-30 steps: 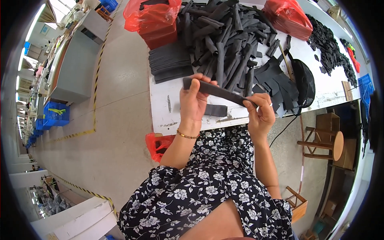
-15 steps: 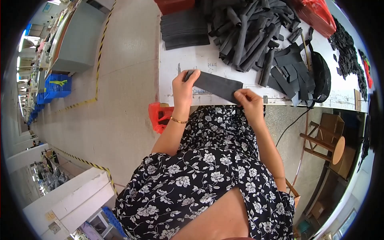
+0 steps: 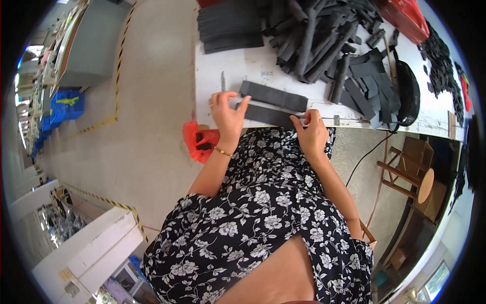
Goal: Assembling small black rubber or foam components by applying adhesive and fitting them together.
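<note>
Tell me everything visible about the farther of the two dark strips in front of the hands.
The farther strip is long, narrow, roughly rectangular and dark grey, with a matte surface; its exact material is unclear. It lies flat on the white table, slanted, its right end closer to the person. The nearer strip lies roughly alongside. The left hand has its thumb by the left end; contact is unclear.

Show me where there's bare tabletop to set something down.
Bare white table lies between the flat dark stack and the upper dark strip. Another patch lies between the black rounded object and the scattered dark scraps at right. It is crowded under the rolled dark pieces and the loose flat pieces.
</note>
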### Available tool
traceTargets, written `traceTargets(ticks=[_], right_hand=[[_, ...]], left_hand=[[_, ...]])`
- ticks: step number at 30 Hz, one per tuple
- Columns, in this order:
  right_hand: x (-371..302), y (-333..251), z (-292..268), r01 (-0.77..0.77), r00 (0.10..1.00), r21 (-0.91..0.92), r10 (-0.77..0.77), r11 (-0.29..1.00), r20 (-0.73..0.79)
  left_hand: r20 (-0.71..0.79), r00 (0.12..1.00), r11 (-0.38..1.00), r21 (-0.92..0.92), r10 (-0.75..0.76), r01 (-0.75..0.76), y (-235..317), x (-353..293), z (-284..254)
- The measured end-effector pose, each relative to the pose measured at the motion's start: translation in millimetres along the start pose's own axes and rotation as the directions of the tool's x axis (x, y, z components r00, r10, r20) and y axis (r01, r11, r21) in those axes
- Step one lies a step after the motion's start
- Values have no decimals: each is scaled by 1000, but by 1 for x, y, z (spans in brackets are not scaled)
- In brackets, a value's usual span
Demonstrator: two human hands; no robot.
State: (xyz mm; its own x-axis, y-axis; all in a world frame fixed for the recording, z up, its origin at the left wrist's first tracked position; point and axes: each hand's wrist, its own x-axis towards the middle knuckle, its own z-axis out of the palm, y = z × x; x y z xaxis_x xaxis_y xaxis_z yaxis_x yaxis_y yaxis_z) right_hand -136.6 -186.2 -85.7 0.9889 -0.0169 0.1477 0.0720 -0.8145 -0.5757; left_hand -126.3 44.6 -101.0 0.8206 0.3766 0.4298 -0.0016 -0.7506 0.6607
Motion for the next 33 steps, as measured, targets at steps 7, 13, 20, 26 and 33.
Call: traceTargets(ticks=[7,13,20,26,33], right_hand=[[75,80,-64,-104,930,60,119,993,-348],[101,125,-70,-14,965,-452,-106,892,-239],[99,154,-61,361,928,-742,-295,565,227],[89,142,-57,349,925,-760,-331,548,186],[101,135,-104,179,982,-719,-162,672,93]], left_hand=[[-14,995,849,-520,98,-91,80,82,49],[72,988,981,-144,140,-129,108,105,126],[429,899,743,-574,-87,345,109,100,100],[741,671,214,-653,-16,727,119,84,57],[770,638,-105,-633,16,767,117,69,35]])
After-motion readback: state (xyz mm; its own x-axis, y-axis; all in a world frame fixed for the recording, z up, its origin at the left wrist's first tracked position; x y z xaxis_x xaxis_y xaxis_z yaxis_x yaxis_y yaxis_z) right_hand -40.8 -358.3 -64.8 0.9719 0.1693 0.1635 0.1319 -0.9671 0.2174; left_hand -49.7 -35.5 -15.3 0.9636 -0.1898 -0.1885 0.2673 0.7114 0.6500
